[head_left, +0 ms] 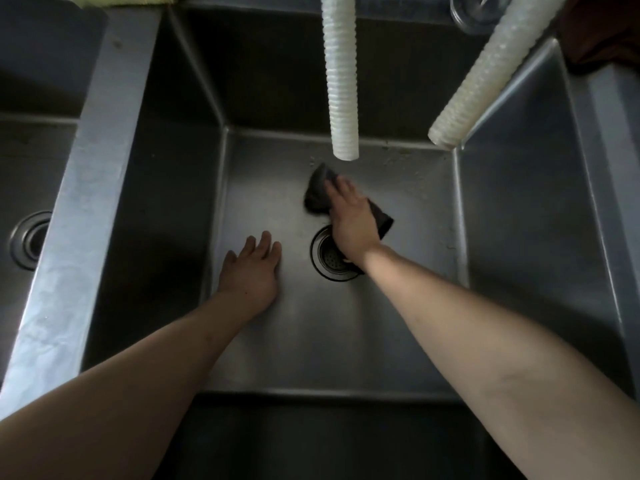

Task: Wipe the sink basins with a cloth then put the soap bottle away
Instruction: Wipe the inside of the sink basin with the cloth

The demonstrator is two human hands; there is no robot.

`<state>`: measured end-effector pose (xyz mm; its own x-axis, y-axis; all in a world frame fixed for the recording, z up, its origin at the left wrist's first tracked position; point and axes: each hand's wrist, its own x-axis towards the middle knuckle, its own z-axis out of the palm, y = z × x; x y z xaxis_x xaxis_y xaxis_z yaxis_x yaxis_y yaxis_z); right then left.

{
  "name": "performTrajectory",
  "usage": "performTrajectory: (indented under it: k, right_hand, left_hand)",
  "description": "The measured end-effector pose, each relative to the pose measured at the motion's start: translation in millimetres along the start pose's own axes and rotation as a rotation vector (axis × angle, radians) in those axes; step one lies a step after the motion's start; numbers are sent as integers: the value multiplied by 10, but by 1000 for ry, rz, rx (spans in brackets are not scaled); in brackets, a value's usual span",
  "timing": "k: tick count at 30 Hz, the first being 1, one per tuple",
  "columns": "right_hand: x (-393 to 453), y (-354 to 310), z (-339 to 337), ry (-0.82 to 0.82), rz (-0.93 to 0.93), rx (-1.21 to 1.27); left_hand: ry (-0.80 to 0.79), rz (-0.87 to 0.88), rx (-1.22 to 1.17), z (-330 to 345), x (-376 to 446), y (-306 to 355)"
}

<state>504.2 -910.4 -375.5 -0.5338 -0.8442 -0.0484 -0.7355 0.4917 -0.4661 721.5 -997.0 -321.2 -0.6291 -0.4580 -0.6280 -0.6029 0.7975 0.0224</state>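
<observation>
Basin (pixel 398 334) holds cloth (pixel 317 192) under right hand (pixel 351 221), beside drain (pixel 327 259).

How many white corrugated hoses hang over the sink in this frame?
2. One hose hangs straight down over the middle basin; the other hose slants in from the upper right. Their upper ends are cut off.

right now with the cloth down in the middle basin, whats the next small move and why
Probably sweep the dark cloth under the right hand leftward over the basin floor past the drain, since the left hand only rests flat there.
</observation>
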Motion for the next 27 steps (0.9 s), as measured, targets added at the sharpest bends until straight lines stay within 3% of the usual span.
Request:
performTrajectory:
  k: [4,7,11,14,20,24,27]
  right_hand:
    - [-131,-124,13,-104,-121,11]
    - [-129,9,-138,-116,-115,5]
    - [-92,220,-321,205,183,140]
    - [98,347,-360,350,414,167]
    - [469,227,-168,351,482,58]
    - [704,93,-60,354,554,142]
    - [767,-122,-88,201,474,114]
  left_hand:
    - [-26,9,-9,-120,-19,-9]
    - [53,15,-61,-157,-30,-22]
    - [180,-56,-99,-148,-47,-60]
    - [113,-96,-101,-109,-25,-98]
    - [16,-96,-93,-62,-23,-121]
    - [14,-103,-104,-63,-33,-104]
    - [20,-103,-134,-42,-42,-106]
